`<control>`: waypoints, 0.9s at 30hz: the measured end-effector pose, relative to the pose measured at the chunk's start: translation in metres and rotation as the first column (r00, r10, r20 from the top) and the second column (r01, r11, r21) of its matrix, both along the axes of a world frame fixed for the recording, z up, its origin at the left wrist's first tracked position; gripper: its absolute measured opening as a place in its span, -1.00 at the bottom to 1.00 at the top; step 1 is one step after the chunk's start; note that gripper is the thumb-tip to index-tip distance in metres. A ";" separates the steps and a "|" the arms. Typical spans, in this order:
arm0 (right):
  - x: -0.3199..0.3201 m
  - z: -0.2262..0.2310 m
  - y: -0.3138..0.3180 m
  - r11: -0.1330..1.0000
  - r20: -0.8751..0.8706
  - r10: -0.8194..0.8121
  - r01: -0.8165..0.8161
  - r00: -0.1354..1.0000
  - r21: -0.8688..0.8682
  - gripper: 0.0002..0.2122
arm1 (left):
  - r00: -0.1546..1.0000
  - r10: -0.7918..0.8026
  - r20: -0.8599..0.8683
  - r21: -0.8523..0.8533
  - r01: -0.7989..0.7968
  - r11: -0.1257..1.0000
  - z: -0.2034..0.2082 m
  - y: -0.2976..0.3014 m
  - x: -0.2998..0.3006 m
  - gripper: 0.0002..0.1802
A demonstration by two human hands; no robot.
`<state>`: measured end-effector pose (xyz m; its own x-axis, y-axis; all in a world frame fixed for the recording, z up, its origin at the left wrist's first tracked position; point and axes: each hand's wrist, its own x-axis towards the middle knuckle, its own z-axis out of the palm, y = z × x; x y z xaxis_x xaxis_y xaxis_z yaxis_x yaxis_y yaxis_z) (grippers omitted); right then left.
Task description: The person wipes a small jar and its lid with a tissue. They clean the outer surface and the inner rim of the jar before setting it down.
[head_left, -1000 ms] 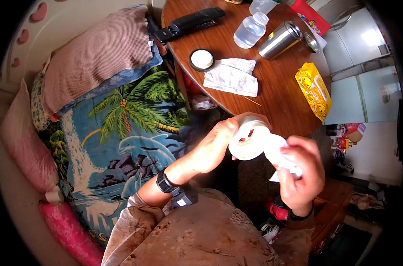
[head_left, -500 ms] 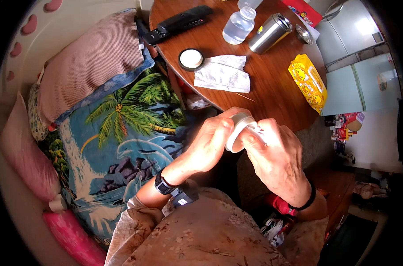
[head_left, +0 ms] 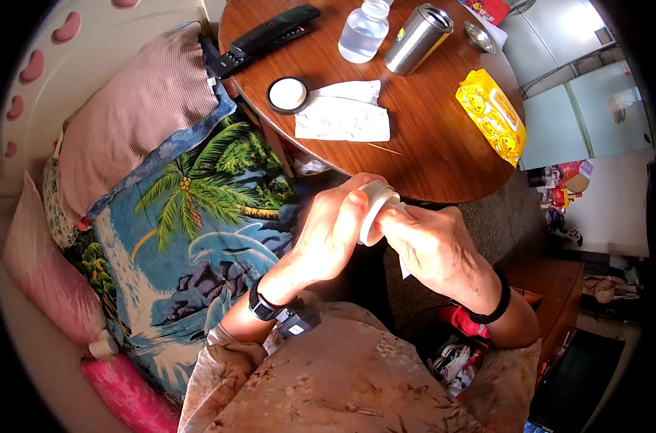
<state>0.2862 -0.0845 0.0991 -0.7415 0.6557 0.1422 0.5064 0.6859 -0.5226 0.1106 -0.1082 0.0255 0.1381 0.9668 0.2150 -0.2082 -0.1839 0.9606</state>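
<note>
Left grip (head_left: 328, 234) clamped round a white cup-like piece (head_left: 380, 193), thumb along its side, held in the air just this side of the bench (head_left: 436, 169); right grip (head_left: 438, 249) pinched on white tissue (head_left: 404, 269) and now up at the open mouth (a second ago both sat outside, beside it), so the handling has apparently shifted to the inner rim, though glare and knuckles hide how deep. Further out, on the bench: folded white cloth (head_left: 342, 115), thin stick (head_left: 383, 148) near it, black-rimmed disc (head_left: 287, 94) against its left end, yellow pack (head_left: 490, 119) off right.
</note>
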 end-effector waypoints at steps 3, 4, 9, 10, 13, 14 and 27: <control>0.002 -0.002 -0.001 0.999 -0.016 0.031 -0.032 0.999 -0.035 -0.86 | 1.000 -0.001 -0.014 0.005 0.001 1.000 -0.002 0.001 0.001 -0.35; 0.001 -0.002 -0.001 0.999 -0.018 0.028 -0.029 0.999 -0.036 -0.86 | 1.000 -0.004 -0.017 0.004 0.004 1.000 -0.001 0.001 0.002 -0.35; -0.001 -0.004 0.004 0.994 0.074 0.048 -0.054 0.996 0.093 -0.91 | 0.995 -0.001 -0.104 0.029 0.004 1.000 -0.002 0.005 0.001 -0.36; 0.000 -0.005 0.004 0.995 0.072 0.044 -0.050 0.996 0.092 -0.91 | 0.994 -0.005 -0.106 0.027 0.008 1.000 -0.004 0.006 -0.001 -0.36; -0.001 0.000 0.004 0.977 0.161 0.045 -0.077 0.986 0.197 -0.91 | 0.983 -0.120 -0.139 -0.063 0.112 0.992 -0.004 0.007 -0.003 -0.35; -0.003 0.000 0.004 0.981 0.169 0.050 -0.080 0.984 0.176 -0.93 | 0.987 -0.104 -0.125 -0.090 0.093 0.992 -0.003 0.006 -0.002 -0.36; -0.005 -0.015 0.004 0.992 0.028 0.004 -0.008 1.000 0.128 -0.94 | 0.984 -0.022 -0.176 -0.046 0.014 0.999 0.000 0.007 -0.004 -0.37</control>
